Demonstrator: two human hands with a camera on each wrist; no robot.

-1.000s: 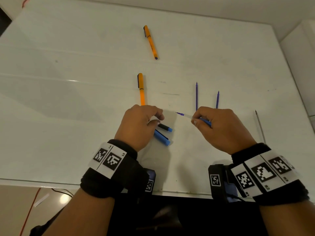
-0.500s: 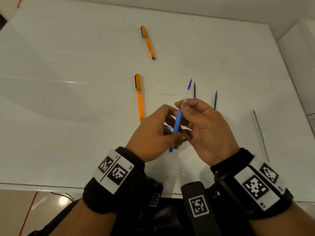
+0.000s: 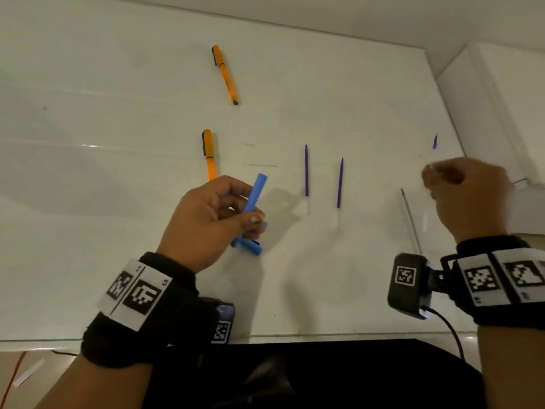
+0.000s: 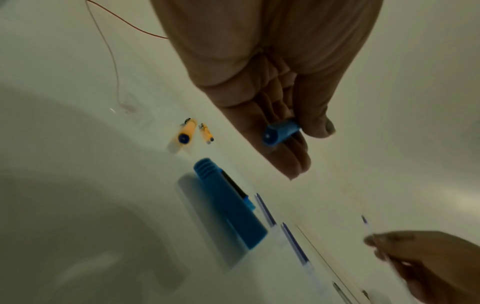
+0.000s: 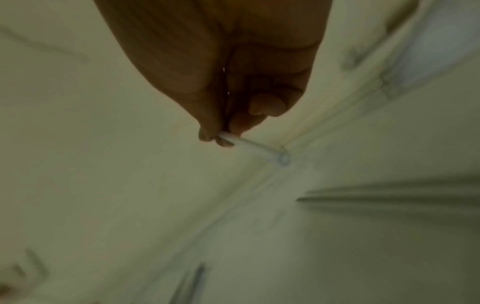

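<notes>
The left hand point(image 3: 206, 219) is holding the blue barrel point(image 3: 255, 196), its grip closing thumb and curled fingers around the lower half. The barrel is tilting up just above the table point(image 3: 88, 202). The right hand point(image 3: 469, 196) is pinching the thin refill point(image 5: 249, 145) in a tight fingertip grip, out to the right and well apart from the barrel.

A blue cap point(image 4: 231, 205) is lying on the table under the left hand. One purple refill point(image 3: 306, 172) and a second purple refill point(image 3: 340, 184) are lying side by side between the hands, with a grey rod point(image 3: 410, 219) nearer the right hand. Two orange pens point(image 3: 225, 75) are lying farther back.

The person is probably stripping the blue pen, with the thin refill clear of the barrel. The next move is likely calling for laying it flat beside that row and easing the pinch gently, so that it is not rolling.
</notes>
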